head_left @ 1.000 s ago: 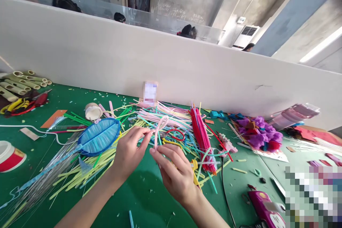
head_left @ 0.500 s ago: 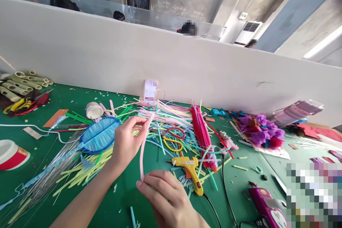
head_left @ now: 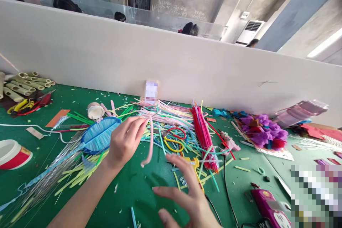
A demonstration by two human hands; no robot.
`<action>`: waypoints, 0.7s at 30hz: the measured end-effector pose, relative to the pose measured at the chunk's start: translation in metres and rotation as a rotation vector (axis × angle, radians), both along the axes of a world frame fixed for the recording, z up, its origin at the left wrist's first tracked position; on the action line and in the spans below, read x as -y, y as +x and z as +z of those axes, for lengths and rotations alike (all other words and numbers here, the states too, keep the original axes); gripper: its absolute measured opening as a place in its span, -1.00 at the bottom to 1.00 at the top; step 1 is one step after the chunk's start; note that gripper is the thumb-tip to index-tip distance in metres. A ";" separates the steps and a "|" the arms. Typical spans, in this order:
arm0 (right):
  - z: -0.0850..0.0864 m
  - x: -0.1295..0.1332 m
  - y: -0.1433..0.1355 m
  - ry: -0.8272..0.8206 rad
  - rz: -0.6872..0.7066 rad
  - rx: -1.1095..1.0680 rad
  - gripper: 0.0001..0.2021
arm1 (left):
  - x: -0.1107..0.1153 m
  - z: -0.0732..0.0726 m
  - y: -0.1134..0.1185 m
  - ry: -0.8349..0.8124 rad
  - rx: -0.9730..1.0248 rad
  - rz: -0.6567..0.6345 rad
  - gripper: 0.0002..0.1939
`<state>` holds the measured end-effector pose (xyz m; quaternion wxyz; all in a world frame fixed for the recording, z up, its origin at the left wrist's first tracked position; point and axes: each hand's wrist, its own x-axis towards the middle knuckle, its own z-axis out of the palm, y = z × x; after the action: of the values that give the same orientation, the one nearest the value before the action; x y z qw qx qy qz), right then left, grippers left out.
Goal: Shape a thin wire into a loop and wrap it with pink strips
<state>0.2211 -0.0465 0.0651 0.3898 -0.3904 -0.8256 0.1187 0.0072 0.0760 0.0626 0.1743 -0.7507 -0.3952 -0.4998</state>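
A pink pipe cleaner (head_left: 151,139) hangs from the pinched fingertips of my left hand (head_left: 124,142), its lower end bent into a small hook. Apart from it, to the right, my right hand (head_left: 188,194) is open with fingers spread and holds nothing. It partly covers a yellow glue gun (head_left: 197,162) on the table. Just beyond are scissors (head_left: 174,144) with red and yellow handles, among loose coloured pipe cleaners (head_left: 171,114). A bundle of red pipe cleaners (head_left: 202,131) stretches out to their right. Left of my left hand lies a blue leaf-shaped piece (head_left: 100,136).
A white partition (head_left: 171,64) runs along the back of the green table (head_left: 88,196). Bamboo tubes (head_left: 29,83), pliers (head_left: 18,107) and a red-and-white tub (head_left: 20,157) are at left. Purple flowers (head_left: 263,130), a purple power strip (head_left: 269,205) and cords are at right.
My right hand has let go of the pink pipe cleaner's lower end, opened and moved right, over the glue gun. The pipe cleaner now dangles from my left hand alone.
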 end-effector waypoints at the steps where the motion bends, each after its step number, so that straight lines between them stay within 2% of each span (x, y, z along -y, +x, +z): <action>1: 0.006 -0.002 0.005 -0.102 -0.087 -0.070 -0.84 | 0.001 -0.001 -0.002 0.071 -0.051 -0.008 -0.73; 3: 0.014 -0.011 0.008 -0.242 -0.236 -0.280 -0.76 | 0.004 -0.003 -0.004 0.178 -0.104 -0.043 -0.63; 4: 0.016 -0.016 0.007 -0.270 -0.268 -0.379 -0.75 | 0.006 -0.004 -0.004 0.213 -0.116 -0.070 -0.60; 8: 0.011 -0.042 -0.013 -0.318 -0.215 -0.678 -0.88 | 0.017 0.000 0.004 0.244 -0.135 -0.218 -0.56; 12: 0.013 -0.058 -0.034 -0.448 -0.159 -0.993 -0.91 | 0.025 0.006 0.014 0.263 -0.174 -0.299 -0.71; 15: 0.019 -0.063 -0.038 -0.525 -0.116 -1.087 -0.93 | 0.028 0.008 0.016 0.277 -0.212 -0.290 -0.79; 21: 0.023 -0.062 -0.036 -0.698 0.037 -1.112 -0.92 | 0.029 0.009 0.015 0.287 -0.239 -0.297 -0.79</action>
<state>0.1847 0.0154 0.0881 0.6068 -0.3599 -0.4205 0.5704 0.0225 0.0472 0.0720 0.2492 -0.8220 -0.1820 -0.4786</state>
